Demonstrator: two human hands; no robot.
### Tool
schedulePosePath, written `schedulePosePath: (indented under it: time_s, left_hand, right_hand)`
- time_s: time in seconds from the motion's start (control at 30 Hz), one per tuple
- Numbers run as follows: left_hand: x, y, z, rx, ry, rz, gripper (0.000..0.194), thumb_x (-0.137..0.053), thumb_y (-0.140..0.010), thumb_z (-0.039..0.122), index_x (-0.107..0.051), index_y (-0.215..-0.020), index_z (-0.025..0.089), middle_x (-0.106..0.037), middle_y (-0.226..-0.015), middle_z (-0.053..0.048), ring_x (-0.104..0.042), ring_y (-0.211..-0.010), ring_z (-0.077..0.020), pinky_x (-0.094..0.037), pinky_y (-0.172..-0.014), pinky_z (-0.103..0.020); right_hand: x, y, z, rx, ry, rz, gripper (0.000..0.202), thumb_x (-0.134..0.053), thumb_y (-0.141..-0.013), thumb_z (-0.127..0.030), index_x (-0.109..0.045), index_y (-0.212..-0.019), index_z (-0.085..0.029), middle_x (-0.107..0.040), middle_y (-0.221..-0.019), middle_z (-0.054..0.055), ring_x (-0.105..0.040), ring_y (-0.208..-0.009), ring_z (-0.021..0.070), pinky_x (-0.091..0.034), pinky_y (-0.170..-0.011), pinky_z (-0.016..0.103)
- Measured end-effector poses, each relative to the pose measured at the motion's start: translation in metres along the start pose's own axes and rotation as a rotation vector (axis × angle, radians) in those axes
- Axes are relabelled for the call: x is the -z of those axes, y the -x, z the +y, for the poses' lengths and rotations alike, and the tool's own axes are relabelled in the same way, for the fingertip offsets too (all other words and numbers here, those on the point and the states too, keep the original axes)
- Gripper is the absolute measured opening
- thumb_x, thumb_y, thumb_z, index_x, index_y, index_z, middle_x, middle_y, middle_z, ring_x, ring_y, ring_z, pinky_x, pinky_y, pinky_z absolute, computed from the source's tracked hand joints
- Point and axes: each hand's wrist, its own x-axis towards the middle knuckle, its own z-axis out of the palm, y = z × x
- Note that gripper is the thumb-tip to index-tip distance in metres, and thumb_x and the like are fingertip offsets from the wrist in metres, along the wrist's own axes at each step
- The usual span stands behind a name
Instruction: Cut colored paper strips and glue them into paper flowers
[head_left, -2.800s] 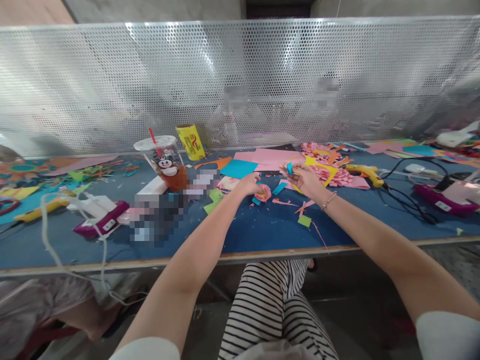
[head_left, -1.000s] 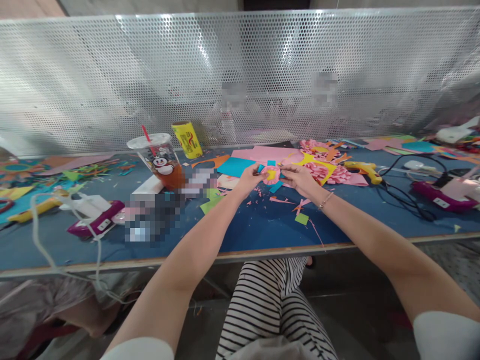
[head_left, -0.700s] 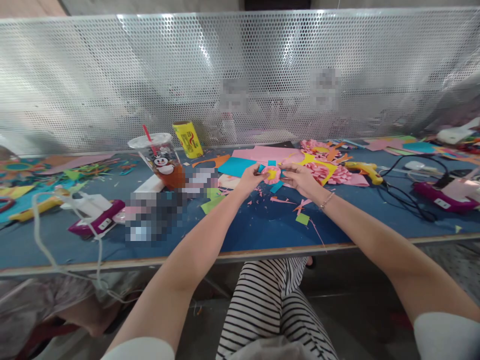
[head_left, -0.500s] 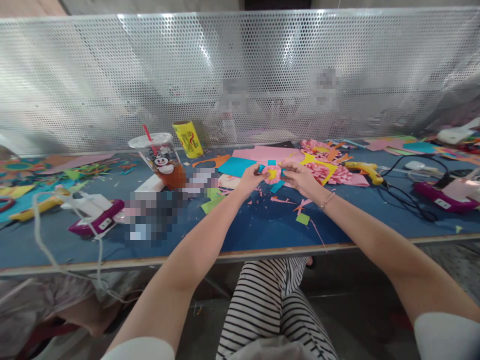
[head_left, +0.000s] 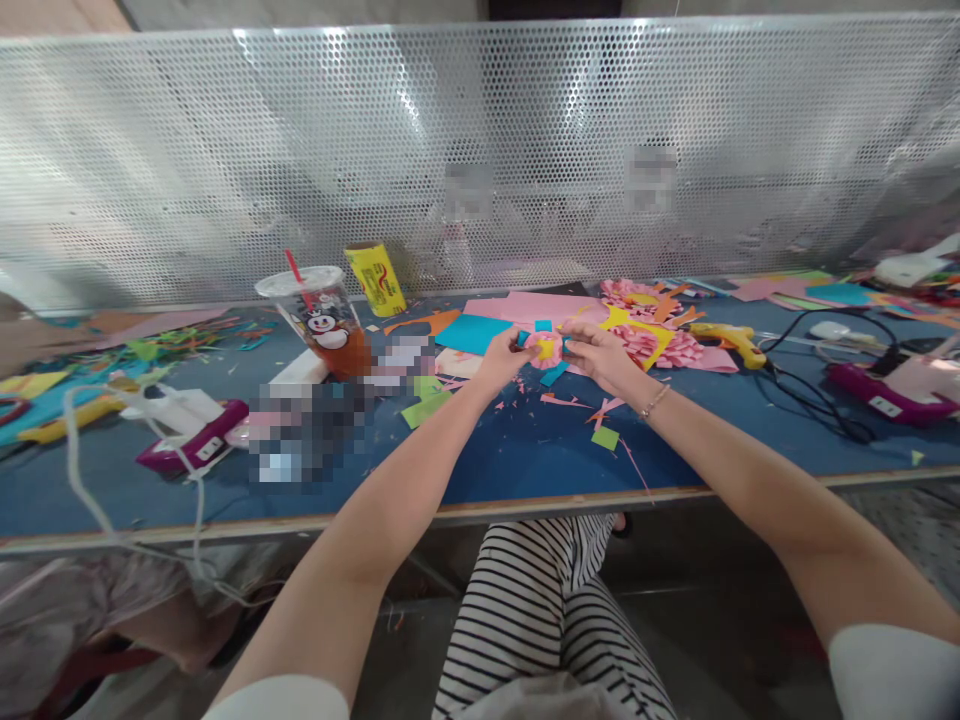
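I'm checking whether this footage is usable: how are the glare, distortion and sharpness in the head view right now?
Head view: bright glare streaks across the perforated screen; dim under the table; wide-angle stretch toward the edges; the paper flower is too small for fine detail; mosaic blocks hide a patch beside the cup.

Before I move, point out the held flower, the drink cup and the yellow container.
Flower [head_left: 546,349]: head view, on its yellow centre.
Drink cup [head_left: 327,325]: head view, on its printed side.
Yellow container [head_left: 382,283]: head view, on its printed side.
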Motion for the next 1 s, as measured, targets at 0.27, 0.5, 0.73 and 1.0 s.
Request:
schedulePosePath:
  time_s: [0.27, 0.5, 0.73, 1.0]
  left_hand:
    - [-0.001, 0.002, 0.007, -0.107, -0.132, 0.061, 0.015, -0.061, -0.069, 0.026, -0.055, -0.078, 0.016, -0.042, -0.059, 0.005, -0.037, -0.054, -0.0075, -0.030, -0.052, -0.021]
    - [0.001, 0.004, 0.009, -0.382, -0.318, 0.139, 0.015, -0.059, -0.066, 0.012, -0.056, -0.080, 0.017, -0.058, -0.077, -0.001, -0.054, -0.076, -0.0139, -0.042, -0.071, -0.027]
    - [0.007, 0.015, 0.028, -0.750, -0.605, 0.301, 0.021, -0.055, -0.067, 0.004, -0.059, -0.079, 0.021, -0.061, -0.091, -0.003, -0.053, -0.087, -0.0176, -0.038, -0.080, -0.036]
    - [0.005, 0.022, 0.035, -0.798, -0.688, 0.361, 0.014, -0.057, -0.074, 0.012, -0.061, -0.079, 0.024, -0.060, -0.093, -0.003, -0.050, -0.084, -0.0175, -0.035, -0.077, -0.036]
  right_hand:
    - [0.002, -0.005, 0.008, 0.333, 0.396, -0.027, 0.037, -0.072, -0.063, -0.032, -0.056, -0.095, -0.022, -0.059, -0.101, 0.005, -0.057, -0.093, 0.0183, -0.051, -0.077, 0.034]
    - [-0.003, 0.005, 0.000, 0.556, 0.638, 0.010, 0.025, -0.059, -0.077, -0.024, -0.054, -0.101, -0.021, -0.062, -0.099, 0.007, -0.061, -0.092, 0.0189, -0.051, -0.080, 0.036]
    - [-0.005, 0.013, -0.009, 0.887, 0.970, 0.049, 0.021, -0.052, -0.077, -0.012, -0.056, -0.094, -0.022, -0.065, -0.092, 0.003, -0.060, -0.092, 0.0200, -0.048, -0.084, 0.040]
    - [-0.007, 0.018, -0.015, 1.119, 1.041, 0.155, 0.039, -0.056, -0.071, -0.009, -0.050, -0.106, -0.026, -0.063, -0.100, 0.004, -0.057, -0.097, 0.0229, -0.043, -0.086, 0.045]
